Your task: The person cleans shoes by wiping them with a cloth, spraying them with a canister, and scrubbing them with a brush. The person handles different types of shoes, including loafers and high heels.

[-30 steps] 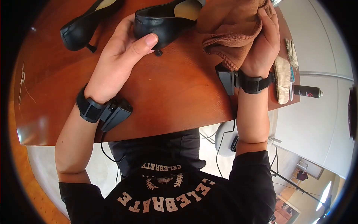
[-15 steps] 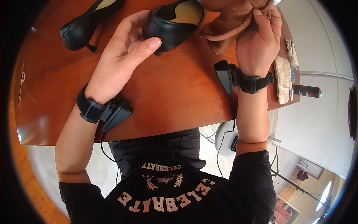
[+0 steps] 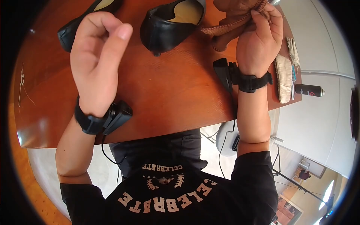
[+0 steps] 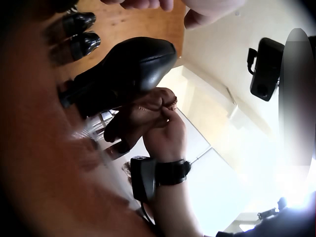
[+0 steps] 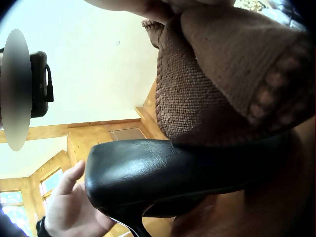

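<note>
A black high-heeled shoe [image 3: 165,32] stands on the brown table, its pale insole showing in the head view. My left hand [image 3: 98,62] is apart from it on the left, thumb raised and fingers loosely bent, holding nothing. A second black heeled shoe [image 3: 67,36] lies partly hidden behind that hand. My right hand [image 3: 258,47] pinches a brown cloth [image 3: 232,24] with a stitched edge, between thumb and fingers. In the right wrist view the cloth [image 5: 212,79] hangs close over the shoe [image 5: 148,170], overlapping it.
A beige pad [image 3: 283,78] and a black spray can [image 3: 309,90] lie by the table's right edge, with a rough pale cloth [image 3: 293,52] behind. A thin string [image 3: 21,84] lies at the left. Black cables hang below the table's front edge.
My left hand has let go of the shoe and moved left, toward the other shoe. The right hand keeps the brown cloth, which has shifted slightly right and away from the shoe.
</note>
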{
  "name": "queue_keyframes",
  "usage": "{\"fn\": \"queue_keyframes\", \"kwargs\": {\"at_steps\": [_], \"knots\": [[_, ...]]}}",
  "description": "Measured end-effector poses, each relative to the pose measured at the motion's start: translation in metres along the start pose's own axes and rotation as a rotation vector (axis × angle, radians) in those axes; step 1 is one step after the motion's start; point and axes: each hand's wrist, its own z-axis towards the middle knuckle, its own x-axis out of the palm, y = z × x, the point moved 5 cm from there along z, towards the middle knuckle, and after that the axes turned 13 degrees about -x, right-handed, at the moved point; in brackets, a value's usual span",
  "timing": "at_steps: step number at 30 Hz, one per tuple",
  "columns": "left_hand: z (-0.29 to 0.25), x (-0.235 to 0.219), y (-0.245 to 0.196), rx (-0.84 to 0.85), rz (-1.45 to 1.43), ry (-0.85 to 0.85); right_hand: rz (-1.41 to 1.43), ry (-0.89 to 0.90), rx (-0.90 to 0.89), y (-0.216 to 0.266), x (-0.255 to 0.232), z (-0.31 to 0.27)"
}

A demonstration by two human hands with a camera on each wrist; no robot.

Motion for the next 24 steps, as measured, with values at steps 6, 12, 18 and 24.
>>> {"fn": "queue_keyframes", "kwargs": {"at_steps": [6,12,18,24], "knots": [[-0.024,0.029,-0.001,-0.096,0.248,0.553,0.015,0.022,-0.066,-0.001,0.002,-0.001],[-0.035,0.055,0.019,-0.302,0.457,0.83,0.065,0.0,-0.124,-0.001,0.008,-0.005],[-0.046,0.065,0.035,-0.367,0.366,0.845,0.178,0.049,-0.051,-0.003,0.021,-0.011],[-0.048,0.076,0.038,-0.391,0.299,0.816,0.205,0.028,-0.092,-0.004,0.022,-0.015]]}}
